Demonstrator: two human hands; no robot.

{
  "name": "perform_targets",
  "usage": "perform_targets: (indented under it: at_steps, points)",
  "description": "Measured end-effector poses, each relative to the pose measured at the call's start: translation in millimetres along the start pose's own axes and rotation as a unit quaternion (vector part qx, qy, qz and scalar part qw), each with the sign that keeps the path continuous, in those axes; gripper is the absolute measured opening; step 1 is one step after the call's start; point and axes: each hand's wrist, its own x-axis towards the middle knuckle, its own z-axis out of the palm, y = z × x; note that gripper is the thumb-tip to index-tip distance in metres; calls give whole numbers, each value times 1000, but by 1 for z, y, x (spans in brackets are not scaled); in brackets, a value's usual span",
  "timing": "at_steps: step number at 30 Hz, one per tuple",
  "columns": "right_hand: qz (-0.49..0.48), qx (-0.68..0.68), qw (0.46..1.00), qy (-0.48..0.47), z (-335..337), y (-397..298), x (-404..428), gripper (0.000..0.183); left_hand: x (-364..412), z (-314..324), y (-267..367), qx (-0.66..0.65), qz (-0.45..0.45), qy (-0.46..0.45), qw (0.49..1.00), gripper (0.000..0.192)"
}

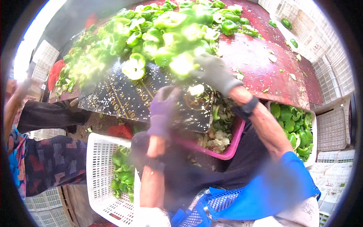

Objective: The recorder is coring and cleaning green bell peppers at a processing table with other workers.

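Observation:
A pile of green bell peppers (pixel 153 35), many cut open, covers the far part of the table. My right hand (pixel 217 72), in a grey glove, reaches to the pile's near edge. Its fingertips meet a pale, overexposed pepper piece (pixel 183 63); glare hides whether they grip it. My left hand (pixel 164 103), in a purple glove, is over a black printed board (pixel 119 96) strewn with white seeds. Its fingers are curled and blurred, so any held thing is hidden. Between the hands lies a whitish pepper piece (pixel 196 90).
Below the board's edge, a pink tub (pixel 236 142) holds pepper cores. White crates with green peppers stand at left (pixel 99 164) and right (pixel 314 136). Stacked crates (pixel 326 76) line the right side. Another person's arm (pixel 14 105) shows at far left.

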Motion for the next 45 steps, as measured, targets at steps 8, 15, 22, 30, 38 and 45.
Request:
perform_targets:
  at_steps: [8,15,22,30,38,45]
  points:
    - [118,-110,986,-31,39,-43,44,39,42,15,-15,-489,-101,-121,858,60]
    - [-87,183,978,-43,13,-39,-34,47,45,27,-34,-269,270,-165,909,53]
    - [35,332,938,92,-1,-101,-79,46,-24,33,-17,-511,102,-29,853,42]
    - [129,473,855,168,35,-135,-119,27,-57,36,-51,-380,160,92,906,29]
    - [344,570,707,237,66,-101,-127,28,-61,60,-52,-75,361,220,903,34]
    - [167,523,804,229,-4,-77,-137,29,-53,42,-61,-669,63,-178,718,44]
